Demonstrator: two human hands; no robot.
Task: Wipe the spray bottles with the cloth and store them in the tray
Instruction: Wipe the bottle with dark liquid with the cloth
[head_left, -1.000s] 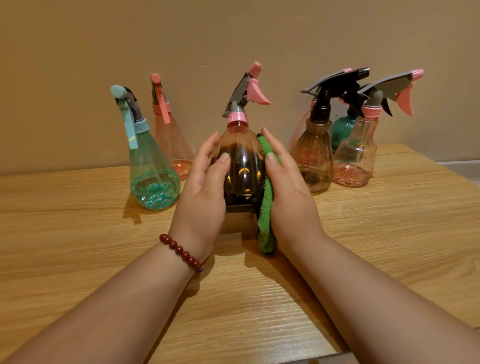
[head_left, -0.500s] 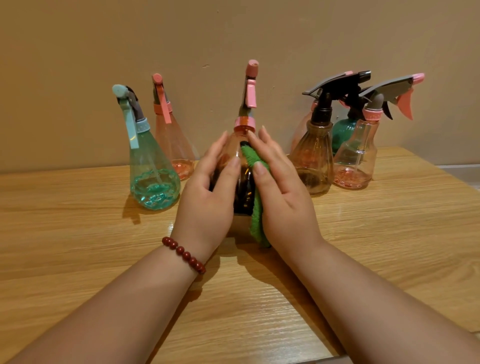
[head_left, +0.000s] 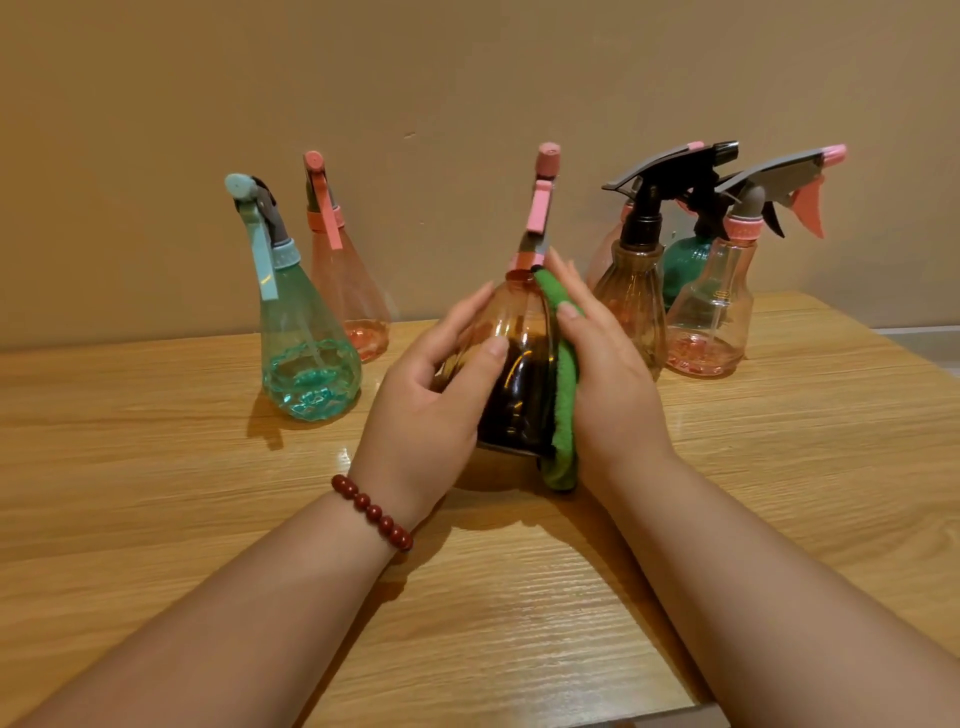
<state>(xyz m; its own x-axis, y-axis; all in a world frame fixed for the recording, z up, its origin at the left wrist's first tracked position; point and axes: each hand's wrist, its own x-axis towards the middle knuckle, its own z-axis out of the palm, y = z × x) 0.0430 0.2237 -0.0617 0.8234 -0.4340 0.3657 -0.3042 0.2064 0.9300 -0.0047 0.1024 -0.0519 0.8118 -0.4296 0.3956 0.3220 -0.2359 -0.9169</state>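
From the head camera we see our left hand gripping the amber spray bottle at the middle of the wooden table. The thumb curls across the bottle's front, and the other fingers are mostly hidden behind its body. Our right hand holds the green cloth against the bottle's right side, thumb on top. The palm covers most of the cloth, leaving one strip showing from the neck to below the base. We cannot tell whether the base touches the table. At the left stands a teal bottle, partly covering a pink bottle behind it. At the right a cluster overlaps: a brown ribbed bottle and a clear pink bottle, with a dark green bottle largely hidden between them. A red bead bracelet circles the left wrist.
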